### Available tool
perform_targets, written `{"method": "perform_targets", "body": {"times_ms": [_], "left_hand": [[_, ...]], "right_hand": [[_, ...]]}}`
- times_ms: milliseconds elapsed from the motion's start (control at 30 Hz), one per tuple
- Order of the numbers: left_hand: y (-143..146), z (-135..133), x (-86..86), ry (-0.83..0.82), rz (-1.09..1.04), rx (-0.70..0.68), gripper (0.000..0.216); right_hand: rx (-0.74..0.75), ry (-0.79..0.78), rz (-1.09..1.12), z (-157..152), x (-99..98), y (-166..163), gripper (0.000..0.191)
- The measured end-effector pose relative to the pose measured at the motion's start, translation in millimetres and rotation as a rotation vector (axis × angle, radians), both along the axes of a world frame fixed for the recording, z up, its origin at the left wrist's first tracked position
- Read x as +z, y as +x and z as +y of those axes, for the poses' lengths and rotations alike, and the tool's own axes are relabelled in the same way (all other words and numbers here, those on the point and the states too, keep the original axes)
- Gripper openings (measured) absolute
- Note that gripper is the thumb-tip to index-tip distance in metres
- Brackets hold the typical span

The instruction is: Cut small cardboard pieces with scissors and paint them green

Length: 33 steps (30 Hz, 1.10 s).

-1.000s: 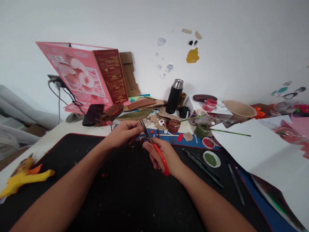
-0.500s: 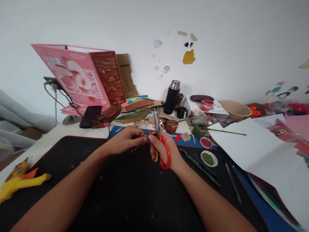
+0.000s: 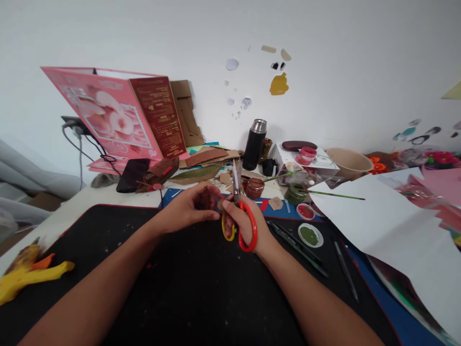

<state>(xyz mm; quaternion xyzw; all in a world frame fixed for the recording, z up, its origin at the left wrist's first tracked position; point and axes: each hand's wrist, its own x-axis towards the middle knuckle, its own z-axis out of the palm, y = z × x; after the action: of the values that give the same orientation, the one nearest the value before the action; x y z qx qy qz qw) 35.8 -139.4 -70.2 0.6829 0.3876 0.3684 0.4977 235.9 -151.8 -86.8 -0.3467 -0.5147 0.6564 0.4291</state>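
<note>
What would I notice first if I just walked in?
Probably the middle of the black mat: the right hand grips the scissors with red and yellow handles, blades up, beside the left hand pinching a small brownish piece. Behind them on the left leans a big pink box.

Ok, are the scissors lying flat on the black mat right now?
No, the right hand holds the scissors by their handles, blades pointing up, above the black mat.
</note>
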Motion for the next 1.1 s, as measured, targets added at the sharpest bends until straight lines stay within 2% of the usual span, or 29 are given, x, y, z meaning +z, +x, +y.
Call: {"method": "perform_targets", "body": {"times_ms": [133,300,700,967,1100], "left_hand": [[2,-2,-2.7,0.097,0.091,0.014,0.035],[3,-2,-0.4,0.125,0.137,0.024,0.03],[-4,1,3.9,0.145,0.2,0.099,0.034],[-2,-1,2.9,0.124,0.233,0.044,0.033],[-7,2,5.8,0.113,0.252,0.072,0.035]], "right_hand": [[0.007,0.0,-0.002,0,-0.9,0,0.042],[0.016,0.0,-0.026,0,-2.2,-1,0.041],[-0.003,0.017,0.031,2,-6.8,-2,0.034],[0.024,0.026,-0.019,2,-8.2,-2,0.041],[-0.03,0.011,0.036,3,-6.5,-1,0.033]]}}
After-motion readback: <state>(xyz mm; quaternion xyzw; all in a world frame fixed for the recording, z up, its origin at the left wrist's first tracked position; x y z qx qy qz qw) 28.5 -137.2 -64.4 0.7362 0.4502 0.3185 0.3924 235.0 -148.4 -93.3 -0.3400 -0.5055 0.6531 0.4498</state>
